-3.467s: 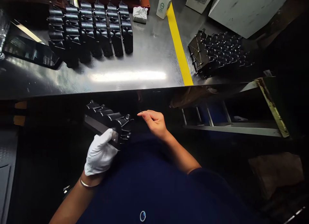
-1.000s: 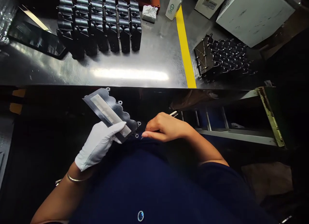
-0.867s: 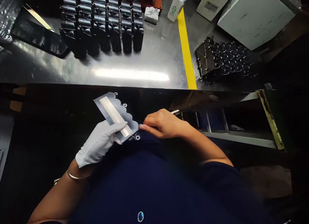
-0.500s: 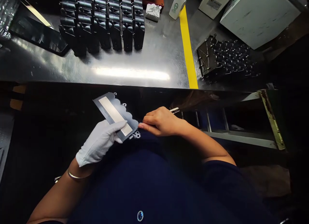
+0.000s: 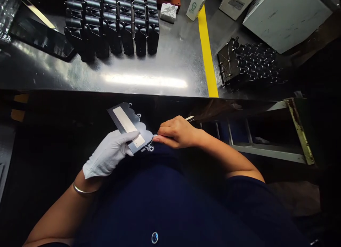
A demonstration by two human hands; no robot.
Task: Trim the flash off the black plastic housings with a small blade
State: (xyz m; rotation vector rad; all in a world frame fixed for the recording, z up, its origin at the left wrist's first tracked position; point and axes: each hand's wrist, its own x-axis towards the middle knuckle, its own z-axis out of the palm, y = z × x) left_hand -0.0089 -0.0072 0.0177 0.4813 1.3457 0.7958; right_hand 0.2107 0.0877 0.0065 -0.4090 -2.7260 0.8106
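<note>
My left hand (image 5: 109,153), in a white glove, grips a dark grey moulded part (image 5: 142,128) by its lower end, thumb on top. The part has a scalloped edge, small ring-shaped lugs and a pale rectangular strip (image 5: 125,122) along its face. It is held tilted, in front of the bench. My bare right hand (image 5: 177,132) is closed around a slim tool (image 5: 189,118), whose pale end sticks out behind the knuckles. The tool's front tip, mostly hidden by my fingers, is at the part's scalloped edge near the lower right corner.
On the metal bench (image 5: 149,71) stand rows of black moulded parts (image 5: 128,30), a white bottle (image 5: 196,5) and a crumpled white wad (image 5: 168,12). Right of the yellow tape (image 5: 206,51) lies a cluster of dark parts (image 5: 250,62). A metal frame (image 5: 269,153) stands below.
The moulded part has shifted slightly right and tilted a little in my left hand's grip. My right hand has moved up slightly, its fingers staying at the part's edge.
</note>
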